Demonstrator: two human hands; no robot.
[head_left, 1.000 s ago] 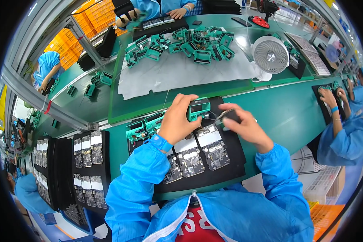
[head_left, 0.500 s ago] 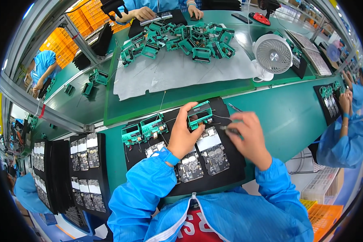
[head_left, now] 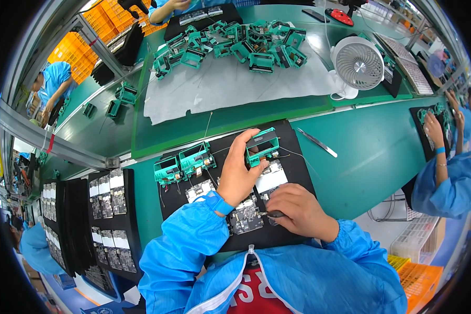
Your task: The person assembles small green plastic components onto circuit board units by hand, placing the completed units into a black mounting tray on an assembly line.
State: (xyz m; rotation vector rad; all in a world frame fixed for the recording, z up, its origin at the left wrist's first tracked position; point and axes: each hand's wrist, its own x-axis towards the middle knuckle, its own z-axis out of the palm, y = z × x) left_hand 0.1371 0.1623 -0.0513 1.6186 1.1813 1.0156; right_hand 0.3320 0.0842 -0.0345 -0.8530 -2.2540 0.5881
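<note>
My left hand (head_left: 238, 172) grips a green plastic housing (head_left: 262, 146) with a dark inset, holding it upright at the far part of a black foam mat (head_left: 293, 157). Thin wires stick out from the housing. My right hand (head_left: 301, 212) is closed low over the circuit board (head_left: 271, 180) on the mat's right side, hiding much of it. Something small and dark shows at its fingertips, too little to name. Another circuit board (head_left: 246, 217) lies just left of those fingers. Two more green housings (head_left: 194, 158) with wires stand left of my left hand.
Tweezers (head_left: 317, 142) lie right of the mat. Beyond, a pile of green housings (head_left: 260, 63) covers part of a white sheet (head_left: 220, 99), beside a white fan (head_left: 358, 63). Black trays of boards (head_left: 110, 246) stand at left. Co-workers sit across and at right.
My right hand has come down and left from beside the housing onto the circuit board, uncovering the tweezers. My left hand still holds the housing in about the same place.
</note>
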